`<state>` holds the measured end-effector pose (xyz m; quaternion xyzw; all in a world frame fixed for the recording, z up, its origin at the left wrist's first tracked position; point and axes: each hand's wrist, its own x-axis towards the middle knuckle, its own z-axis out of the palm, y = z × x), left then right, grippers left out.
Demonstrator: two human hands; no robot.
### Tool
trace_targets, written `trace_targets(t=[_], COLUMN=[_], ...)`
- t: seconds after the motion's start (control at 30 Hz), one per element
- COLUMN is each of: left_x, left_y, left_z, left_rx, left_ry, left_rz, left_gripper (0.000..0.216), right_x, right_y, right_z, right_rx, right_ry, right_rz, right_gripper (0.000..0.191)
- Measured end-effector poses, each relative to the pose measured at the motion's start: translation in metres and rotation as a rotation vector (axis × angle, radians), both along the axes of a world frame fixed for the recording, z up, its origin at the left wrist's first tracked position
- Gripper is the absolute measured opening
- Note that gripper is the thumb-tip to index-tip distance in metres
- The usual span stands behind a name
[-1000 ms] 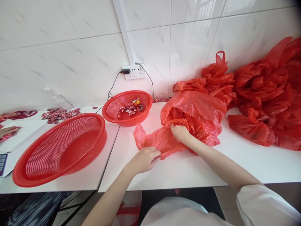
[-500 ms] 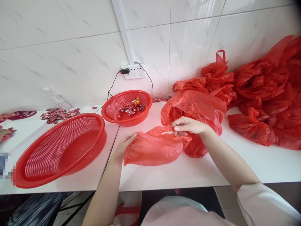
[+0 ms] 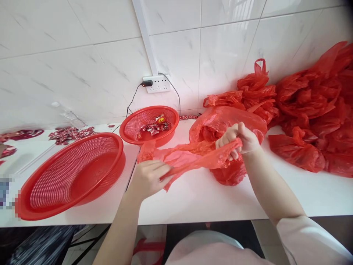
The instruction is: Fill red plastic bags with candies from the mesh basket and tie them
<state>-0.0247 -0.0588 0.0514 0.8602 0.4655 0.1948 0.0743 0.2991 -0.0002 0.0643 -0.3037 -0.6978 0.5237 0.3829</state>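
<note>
A thin red plastic bag [image 3: 193, 164] is stretched sideways above the white table, between my two hands. My left hand [image 3: 151, 176] is closed on its left part, with a loose flap beyond the knuckles. On the other side my right hand [image 3: 235, 141] grips the gathered end of the bag in a fist, thumb up. Behind my right hand sits a larger, puffed-out red bag [image 3: 228, 117] with its mouth facing left and more crumpled plastic inside.
An empty big red basket [image 3: 91, 180] stands at left; a smaller red basket [image 3: 129, 127] behind holds small wrapped packets [image 3: 158, 127]. More red packets [image 3: 68, 135] lie along the wall. Heaped red bags [image 3: 311, 95] fill the right. A power strip [image 3: 157, 84] with cables hangs on the wall.
The bag hung flat and wide; now it is drawn into a narrow stretched strip. My right hand has moved right and turned into a fist, while my left hand has turned over.
</note>
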Motion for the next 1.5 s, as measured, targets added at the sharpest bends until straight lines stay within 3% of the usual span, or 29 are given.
trace_targets(t=[0.1,0.23,0.3,0.4,0.57,0.67,0.77,0.87,0.97,1.03,1.1,1.17,1.23,1.33,1.5], left_x=[0.012,0.024,0.025,0.026,0.02,0.01,0.002,0.001,0.0,-0.004,-0.01,-0.017,-0.021,-0.026,-0.032], left_y=[-0.01,-0.004,0.008,0.035,0.089,0.107,0.106,0.095,0.088,0.089,0.094,0.1,0.105,0.109,0.114], left_z=[-0.009,-0.025,-0.033,-0.04,-0.038,-0.041,-0.054,-0.067,-0.07,-0.066,-0.061,-0.058,-0.058,-0.061,-0.062], left_rx=[-0.014,-0.256,-0.393,-0.495,-0.635,-0.825,-0.91,-0.857,-0.606,-0.364,-0.247,-0.34,-0.551,-0.776,-0.828], left_ry=[0.096,0.046,-0.119,-0.534,-1.212,-1.331,-1.203,-1.061,-1.09,-1.244,-1.411,-1.499,-1.495,-1.486,-1.648], left_rz=[-0.151,-0.205,-0.096,0.121,0.516,0.564,0.572,0.491,0.385,0.464,0.64,0.8,0.866,0.867,0.754], left_gripper=[0.031,0.038,0.04,0.037,0.042,0.056,0.061,0.054,0.042,0.036,0.033,0.035,0.042,0.047,0.026], right_x=[0.003,-0.014,-0.026,-0.042,-0.065,-0.072,-0.07,-0.065,-0.061,-0.062,-0.064,-0.067,-0.069,-0.071,-0.068], right_y=[-0.01,-0.017,-0.016,-0.008,0.006,0.011,0.014,0.015,0.015,0.012,0.008,0.002,-0.003,-0.007,-0.007], right_z=[0.018,0.02,0.012,-0.003,-0.018,-0.026,-0.033,-0.036,-0.032,-0.028,-0.024,-0.023,-0.023,-0.024,-0.02], right_rx=[0.139,0.32,0.332,0.33,0.361,0.343,0.319,0.323,0.402,0.496,0.567,0.57,0.509,0.404,0.356], right_ry=[-0.283,-0.554,-0.58,-0.645,-1.037,-1.195,-1.213,-1.19,-1.053,-0.916,-0.777,-0.676,-0.679,-0.814,-0.818], right_rz=[0.04,-0.145,-0.133,-0.088,-0.135,-0.128,-0.074,-0.037,-0.072,-0.132,-0.145,-0.056,0.086,0.222,0.167], right_gripper=[0.056,0.033,0.028,0.023,0.025,0.024,0.018,0.022,0.02,0.018,0.02,0.019,0.019,0.024,0.026])
